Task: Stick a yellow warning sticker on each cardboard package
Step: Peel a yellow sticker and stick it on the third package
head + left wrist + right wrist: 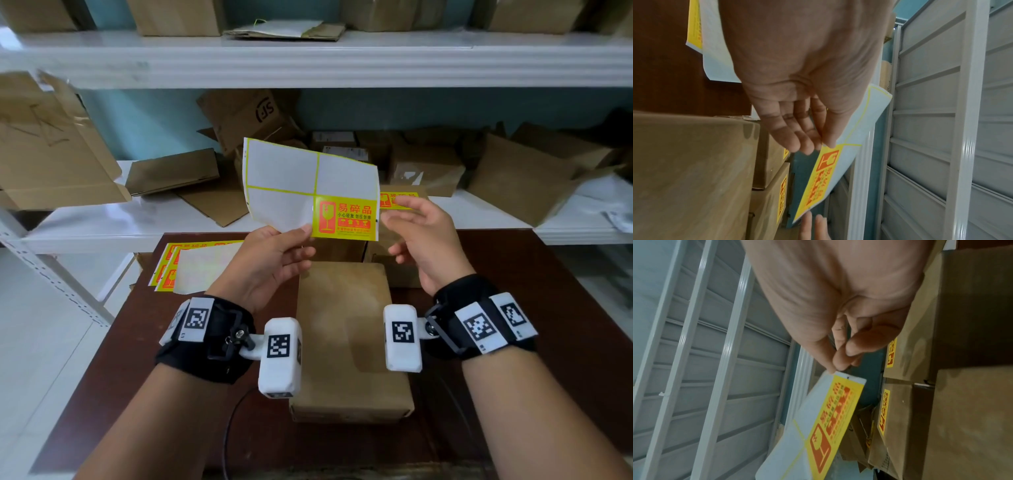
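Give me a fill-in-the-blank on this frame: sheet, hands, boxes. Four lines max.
1. The sticker sheet has ___ yellow sticker left on it.
2. The ___ hand pinches the sheet's lower edge.
3. The right hand reaches for the sheet's ___ edge.
4. The nearest cardboard package, under the hands, shows ___ sticker on top.

Missing words: one; left; right; no

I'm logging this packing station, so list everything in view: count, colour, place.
sticker sheet: one, white backing, held up over the table
warning sticker: one left on that sheet, yellow, bottom right corner
cardboard package: one plain brown, on the table, below the hands
stickered packages: two visible, brown, behind it
spare sheets: stack, yellow and white, table's left
table: one, dark brown
shelves: white, holding cardboard
left hand: pinches sheet
right hand: at sticker's corner
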